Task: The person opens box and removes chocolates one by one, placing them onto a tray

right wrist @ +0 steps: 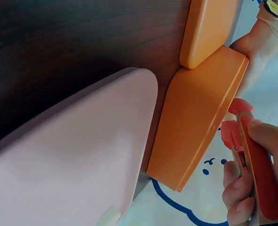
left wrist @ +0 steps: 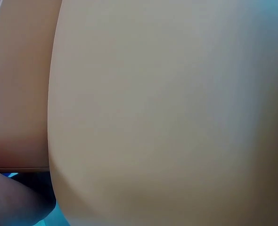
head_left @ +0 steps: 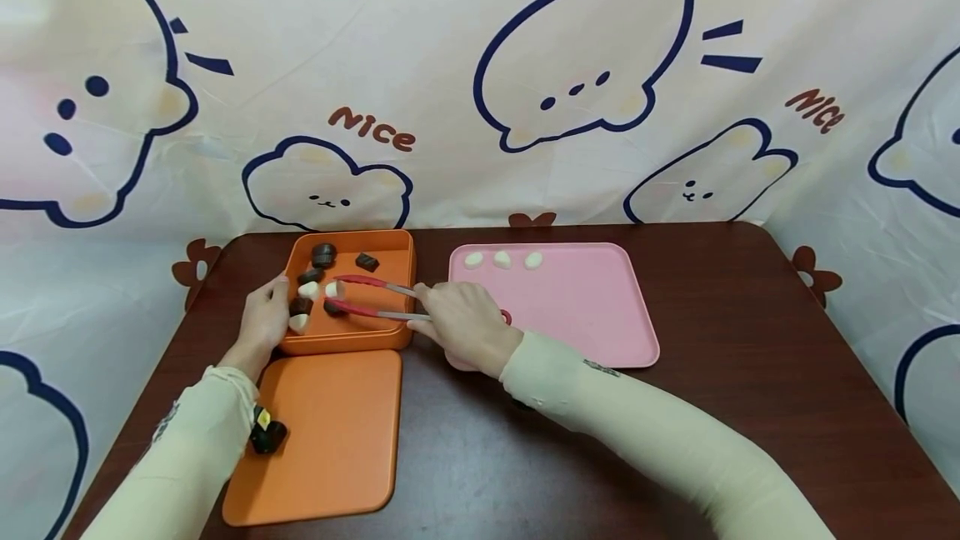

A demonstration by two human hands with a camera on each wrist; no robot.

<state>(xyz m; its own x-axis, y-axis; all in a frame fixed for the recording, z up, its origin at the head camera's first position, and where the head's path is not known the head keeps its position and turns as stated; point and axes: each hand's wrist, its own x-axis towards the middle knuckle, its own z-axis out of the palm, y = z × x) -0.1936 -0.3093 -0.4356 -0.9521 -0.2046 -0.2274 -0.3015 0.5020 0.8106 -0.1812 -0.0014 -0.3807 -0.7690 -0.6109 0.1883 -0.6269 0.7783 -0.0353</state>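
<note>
My right hand (head_left: 467,319) grips a pair of tongs (head_left: 390,314) with red tips and metal arms. The tongs reach into an orange box (head_left: 390,265), their tips apart on either side of a small white piece (head_left: 333,290). In the right wrist view, fingers and thumb (right wrist: 261,134) wrap the red handle. My left hand (head_left: 264,319) holds the box at its left wall. Inside lie several dark brown pieces (head_left: 323,254) and a few white ones (head_left: 308,290), chocolate-like in look. Three white pieces (head_left: 503,259) sit in a row on a pink tray (head_left: 585,307).
An orange lid (head_left: 330,440) lies flat in front of the box, below my left forearm; its surface fills most of the left wrist view. A black wrist device (head_left: 267,432) shows beside the left sleeve. Behind the dark wooden table (head_left: 720,407) hangs a printed cloth (head_left: 450,65).
</note>
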